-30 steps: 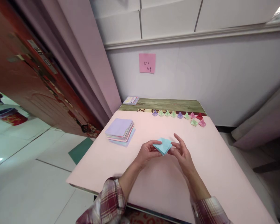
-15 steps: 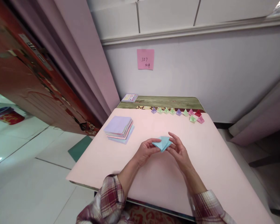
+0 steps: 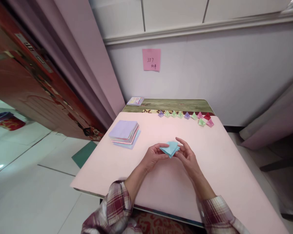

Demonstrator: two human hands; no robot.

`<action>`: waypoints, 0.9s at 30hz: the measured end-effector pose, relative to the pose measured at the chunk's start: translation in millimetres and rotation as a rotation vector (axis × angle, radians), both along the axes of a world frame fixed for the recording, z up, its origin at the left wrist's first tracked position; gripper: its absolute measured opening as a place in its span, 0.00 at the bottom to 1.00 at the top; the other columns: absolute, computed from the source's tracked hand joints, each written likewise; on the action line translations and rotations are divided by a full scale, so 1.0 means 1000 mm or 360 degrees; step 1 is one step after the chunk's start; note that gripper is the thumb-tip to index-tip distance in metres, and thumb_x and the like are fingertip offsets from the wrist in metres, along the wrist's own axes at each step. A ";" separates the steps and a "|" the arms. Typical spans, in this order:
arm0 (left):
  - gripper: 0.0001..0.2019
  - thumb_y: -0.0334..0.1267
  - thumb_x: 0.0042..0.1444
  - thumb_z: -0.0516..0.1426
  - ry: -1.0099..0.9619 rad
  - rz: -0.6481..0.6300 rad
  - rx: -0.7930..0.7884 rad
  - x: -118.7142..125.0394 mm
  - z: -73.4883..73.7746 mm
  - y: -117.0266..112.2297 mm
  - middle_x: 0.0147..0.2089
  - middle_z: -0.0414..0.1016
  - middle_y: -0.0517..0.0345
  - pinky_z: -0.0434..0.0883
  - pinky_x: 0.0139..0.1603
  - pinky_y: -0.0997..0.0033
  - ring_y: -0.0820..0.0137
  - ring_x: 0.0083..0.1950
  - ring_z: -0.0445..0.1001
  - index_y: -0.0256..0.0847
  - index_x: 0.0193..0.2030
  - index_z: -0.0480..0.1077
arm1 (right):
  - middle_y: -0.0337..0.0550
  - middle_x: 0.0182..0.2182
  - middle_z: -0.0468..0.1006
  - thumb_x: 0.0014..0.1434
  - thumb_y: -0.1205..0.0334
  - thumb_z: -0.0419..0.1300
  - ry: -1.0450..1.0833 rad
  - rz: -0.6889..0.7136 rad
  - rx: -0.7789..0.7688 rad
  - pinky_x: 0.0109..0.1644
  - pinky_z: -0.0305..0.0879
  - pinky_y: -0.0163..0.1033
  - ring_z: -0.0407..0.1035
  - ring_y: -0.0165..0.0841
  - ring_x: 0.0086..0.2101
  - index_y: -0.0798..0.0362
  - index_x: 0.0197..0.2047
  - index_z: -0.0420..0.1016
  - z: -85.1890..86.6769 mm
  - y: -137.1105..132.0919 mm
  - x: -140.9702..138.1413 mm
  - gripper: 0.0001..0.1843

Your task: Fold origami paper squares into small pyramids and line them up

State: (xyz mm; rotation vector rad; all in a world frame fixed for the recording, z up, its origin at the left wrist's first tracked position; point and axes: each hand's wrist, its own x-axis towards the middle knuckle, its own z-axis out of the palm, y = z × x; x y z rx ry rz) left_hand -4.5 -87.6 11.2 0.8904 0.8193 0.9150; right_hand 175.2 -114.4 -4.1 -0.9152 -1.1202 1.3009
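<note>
Below centre: left hand [image 3: 152, 156], right hand [image 3: 187, 156] pinching blue paper [image 3: 171, 149], seemingly mid-fold.
Ten pieces [image 3: 187, 115] upper right look done; stack [image 3: 123, 130] left looks unfolded.

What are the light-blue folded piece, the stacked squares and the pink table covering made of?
Light-blue folded piece: likely paper, matte; creases, flat facets.
Stacked squares: probably paper, matte; thin layered edges.
Pink table covering: smooth, low sheen, lies flat; paper, cloth or plastic, can't tell.
</note>
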 end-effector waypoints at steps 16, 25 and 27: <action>0.13 0.33 0.42 0.66 0.0164 0.0160 0.0155 0.006 0.002 -0.001 0.29 0.78 0.58 0.70 0.39 0.70 0.71 0.31 0.75 0.36 0.38 0.77 | 0.35 0.25 0.75 0.53 0.59 0.65 -0.0348 -0.0234 0.0069 0.38 0.72 0.41 0.71 0.31 0.26 0.48 0.51 0.74 -0.011 0.001 0.003 0.20; 0.12 0.36 0.43 0.67 0.0213 0.0136 0.0187 0.005 0.010 -0.002 0.31 0.78 0.55 0.69 0.39 0.70 0.70 0.33 0.75 0.36 0.36 0.78 | 0.39 0.28 0.79 0.49 0.57 0.69 -0.0233 -0.0252 0.0008 0.39 0.72 0.44 0.74 0.36 0.30 0.49 0.35 0.78 -0.011 0.002 0.005 0.09; 0.12 0.38 0.44 0.67 0.0220 0.0138 0.0205 0.006 0.011 -0.002 0.31 0.78 0.55 0.69 0.39 0.70 0.70 0.32 0.74 0.36 0.36 0.78 | 0.39 0.27 0.79 0.49 0.57 0.69 -0.0181 -0.0235 -0.0017 0.37 0.72 0.43 0.73 0.35 0.29 0.50 0.35 0.78 -0.012 0.003 0.005 0.10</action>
